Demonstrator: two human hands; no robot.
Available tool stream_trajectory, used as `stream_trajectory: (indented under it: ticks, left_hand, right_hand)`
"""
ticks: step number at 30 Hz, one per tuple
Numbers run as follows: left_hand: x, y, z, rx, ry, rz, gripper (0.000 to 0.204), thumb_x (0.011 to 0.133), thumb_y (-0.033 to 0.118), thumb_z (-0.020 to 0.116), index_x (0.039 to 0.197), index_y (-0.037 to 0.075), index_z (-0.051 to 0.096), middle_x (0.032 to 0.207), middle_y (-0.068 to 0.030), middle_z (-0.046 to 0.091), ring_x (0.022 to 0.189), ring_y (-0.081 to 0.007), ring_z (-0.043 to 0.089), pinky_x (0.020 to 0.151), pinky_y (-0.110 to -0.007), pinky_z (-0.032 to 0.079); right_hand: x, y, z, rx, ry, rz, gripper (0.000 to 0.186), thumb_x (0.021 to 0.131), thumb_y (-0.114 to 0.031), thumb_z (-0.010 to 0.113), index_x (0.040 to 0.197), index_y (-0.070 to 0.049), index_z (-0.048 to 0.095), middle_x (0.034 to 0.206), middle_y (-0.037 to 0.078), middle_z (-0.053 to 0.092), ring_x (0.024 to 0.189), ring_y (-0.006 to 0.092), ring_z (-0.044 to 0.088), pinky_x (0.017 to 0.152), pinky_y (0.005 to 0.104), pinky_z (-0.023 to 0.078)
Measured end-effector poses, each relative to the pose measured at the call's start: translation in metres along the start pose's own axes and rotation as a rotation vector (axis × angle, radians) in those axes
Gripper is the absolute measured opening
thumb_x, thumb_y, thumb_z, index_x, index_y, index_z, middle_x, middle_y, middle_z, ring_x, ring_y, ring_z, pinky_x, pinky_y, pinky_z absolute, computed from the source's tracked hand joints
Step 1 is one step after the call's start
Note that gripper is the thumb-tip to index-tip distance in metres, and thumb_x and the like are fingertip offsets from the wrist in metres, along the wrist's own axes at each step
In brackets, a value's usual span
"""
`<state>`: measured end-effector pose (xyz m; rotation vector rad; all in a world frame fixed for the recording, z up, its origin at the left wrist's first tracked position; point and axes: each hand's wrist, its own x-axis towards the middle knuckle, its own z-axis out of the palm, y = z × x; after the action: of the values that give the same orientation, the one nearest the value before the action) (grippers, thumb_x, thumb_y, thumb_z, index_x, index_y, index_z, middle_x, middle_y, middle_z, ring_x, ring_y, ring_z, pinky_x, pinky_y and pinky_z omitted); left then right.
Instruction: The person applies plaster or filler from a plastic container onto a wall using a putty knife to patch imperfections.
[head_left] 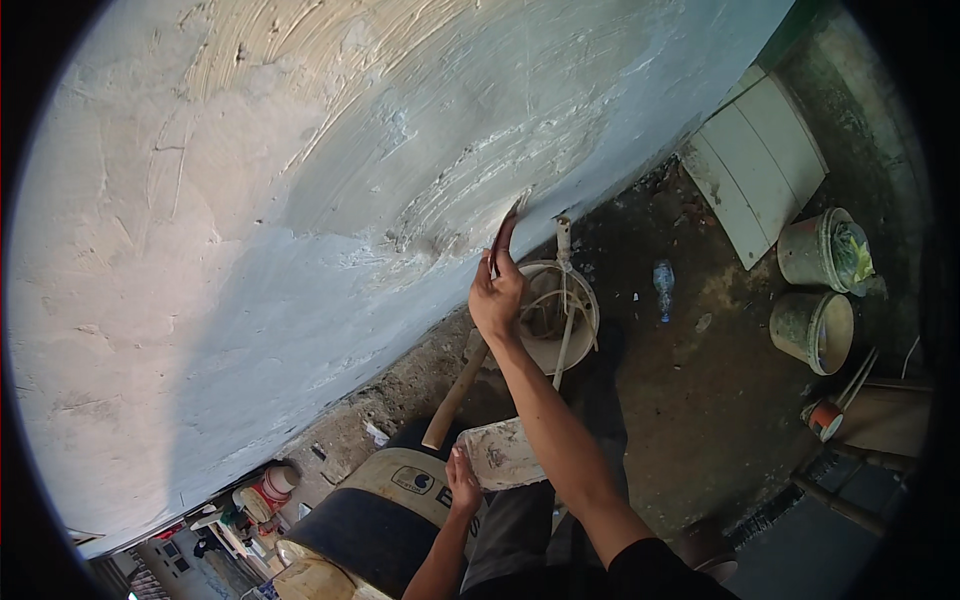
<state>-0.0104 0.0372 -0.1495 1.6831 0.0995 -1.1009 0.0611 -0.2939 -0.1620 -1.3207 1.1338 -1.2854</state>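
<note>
My right hand point(498, 300) is closed on a thin reddish-brown scraper point(504, 240), seen nearly edge-on. The tip of the scraper meets the wall point(330, 290), where grey wet plaster lies in curved streaks. Lower down, my left hand point(462, 485) grips the edge of a shallow rectangular tray point(495, 455) smeared with plaster. My right forearm covers the tray's right end. Below the right hand stands a white bucket point(590, 300) with sticks and a hose-like loop in it. A wooden handle point(455, 400) slants beside that bucket.
A dark blue and cream drum point(365, 510) stands close on my left. To the right are a plastic bottle point(663, 288), pale panels point(750, 165), two plaster-stained buckets point(800, 250) and an orange can point(824, 420). Pails and clutter point(265, 495) line the lower left.
</note>
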Motion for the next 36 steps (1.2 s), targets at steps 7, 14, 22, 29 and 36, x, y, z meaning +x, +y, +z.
stream_trajectory:
  ticks: [7,14,22,29,36]
  left_hand:
    - [0.001,-0.002,-0.008,0.194,0.051,0.096,0.059,0.106,0.036,0.019,0.128,-0.012,0.044,0.125,-0.0201,0.054,0.117,-0.0248,0.05,0.103,-0.033,0.036]
    - [-0.015,0.029,0.012,0.41,0.056,0.162,0.053,0.106,0.034,0.022,0.127,-0.009,0.046,0.125,-0.0179,0.055,0.118,-0.0229,0.05,0.102,-0.033,0.036]
    - [-0.009,0.027,0.012,0.114,0.063,0.126,0.054,0.105,0.037,0.026,0.129,-0.008,0.045,0.126,-0.0186,0.054,0.118,-0.0236,0.05,0.102,-0.034,0.037]
    - [-0.007,-0.049,-0.044,-0.198,0.064,0.071,0.037,0.101,0.026,0.043,0.129,0.001,0.046,0.119,-0.0139,0.055,0.106,-0.0254,0.056,0.092,-0.037,0.046]
    - [0.01,-0.062,-0.076,-0.065,-0.034,0.17,0.043,0.101,0.029,0.046,0.136,0.006,0.038,0.129,-0.013,0.051,0.112,-0.0253,0.053,0.093,-0.041,0.046]
  right_hand:
    - [-0.092,-0.028,0.045,0.187,-0.227,0.029,0.069,0.082,0.015,0.05,0.147,-0.002,0.032,0.132,0.02,0.055,0.067,0.0052,0.048,0.064,0.0183,0.043]
    - [-0.128,-0.063,0.032,0.223,-0.226,0.086,0.06,0.091,0.014,0.046,0.147,-0.005,0.033,0.095,0.005,0.064,0.057,0.0007,0.033,0.056,0.0143,0.033]
    - [-0.09,-0.073,0.006,0.221,0.037,0.321,0.032,0.092,0.004,0.05,0.124,0.0,0.049,0.082,0.001,0.061,0.062,0.0057,0.041,0.059,0.0229,0.041]
    - [-0.081,-0.171,0.057,0.326,-0.139,0.527,0.012,0.089,-0.002,0.057,0.098,0.005,0.06,0.059,-0.002,0.043,0.057,0.0039,0.038,0.05,0.0255,0.033]
    - [-0.116,-0.181,0.008,0.462,-0.35,0.525,0.013,0.09,-0.005,0.059,0.079,-0.002,0.054,0.065,-0.005,0.049,0.057,0.004,0.043,0.051,0.0243,0.035]
